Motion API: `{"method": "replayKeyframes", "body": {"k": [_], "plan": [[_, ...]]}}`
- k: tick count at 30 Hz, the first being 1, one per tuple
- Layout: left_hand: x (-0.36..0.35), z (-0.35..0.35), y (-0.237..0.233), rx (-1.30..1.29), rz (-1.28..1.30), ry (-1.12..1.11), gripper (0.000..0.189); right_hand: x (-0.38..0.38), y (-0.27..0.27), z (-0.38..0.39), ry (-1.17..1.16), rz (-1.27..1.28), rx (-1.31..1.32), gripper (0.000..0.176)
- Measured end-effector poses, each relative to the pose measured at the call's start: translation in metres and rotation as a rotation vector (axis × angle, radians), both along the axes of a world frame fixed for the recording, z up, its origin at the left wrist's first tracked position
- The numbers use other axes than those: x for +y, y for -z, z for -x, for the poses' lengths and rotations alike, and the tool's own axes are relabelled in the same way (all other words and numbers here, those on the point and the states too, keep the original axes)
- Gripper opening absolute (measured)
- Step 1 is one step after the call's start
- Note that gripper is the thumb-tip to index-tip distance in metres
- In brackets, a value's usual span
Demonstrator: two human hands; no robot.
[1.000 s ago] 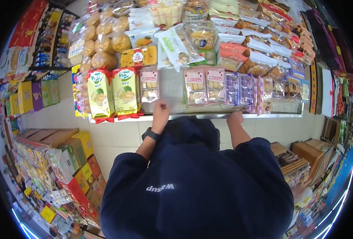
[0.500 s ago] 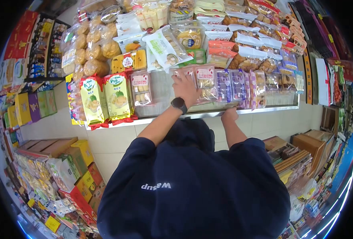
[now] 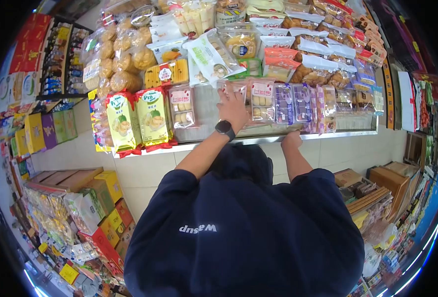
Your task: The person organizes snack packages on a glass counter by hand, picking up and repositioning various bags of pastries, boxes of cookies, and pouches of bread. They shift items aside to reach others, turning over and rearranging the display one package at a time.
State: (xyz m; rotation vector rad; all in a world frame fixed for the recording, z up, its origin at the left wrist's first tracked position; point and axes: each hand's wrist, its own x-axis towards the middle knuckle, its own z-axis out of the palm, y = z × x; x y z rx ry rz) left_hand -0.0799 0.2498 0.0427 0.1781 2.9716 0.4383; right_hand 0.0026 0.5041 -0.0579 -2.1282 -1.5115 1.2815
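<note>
My left hand (image 3: 234, 108), with a dark watch on its wrist, reaches over the display table. Its fingers are spread around a clear pastry pack (image 3: 239, 89) with a pink label, partly hidden by the hand. To the right lies a matching pink-labelled pack (image 3: 262, 101) of round pastries; another pastry pack (image 3: 182, 106) lies farther left, across a bare strip of tray. My right hand (image 3: 292, 140) is curled at the table's metal front edge (image 3: 338, 135), its fingertips hidden. Purple packs (image 3: 292, 104) sit just beyond it.
Two green-and-yellow bags (image 3: 153, 119) stand at the left front. Behind are bagged buns (image 3: 125, 62), a white-and-green bag (image 3: 213, 57) and several rows of bread bags (image 3: 318, 67). Stacked cartons (image 3: 97, 208) stand on the floor at left, brown boxes (image 3: 385, 179) at right.
The whole view has shifted slightly to the right. My left hand stays on the pink-labelled pack, with its fingers a little farther left on it. My right hand keeps its place at the edge.
</note>
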Motion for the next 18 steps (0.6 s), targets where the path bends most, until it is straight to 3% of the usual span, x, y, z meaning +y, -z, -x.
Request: {"method": "replayKeyframes", "body": {"k": [9, 18], "plan": [[-0.069, -0.041, -0.025, 0.092, -0.101, 0.02, 0.05, 0.012, 0.024, -0.006, -0.026, 0.019, 0.055, 0.062], [-0.152, -0.012, -0.014, 0.131, 0.125, -0.268, 0.049, 0.001, 0.007, -0.001, 0.038, 0.026, 0.103, 0.06]]}}
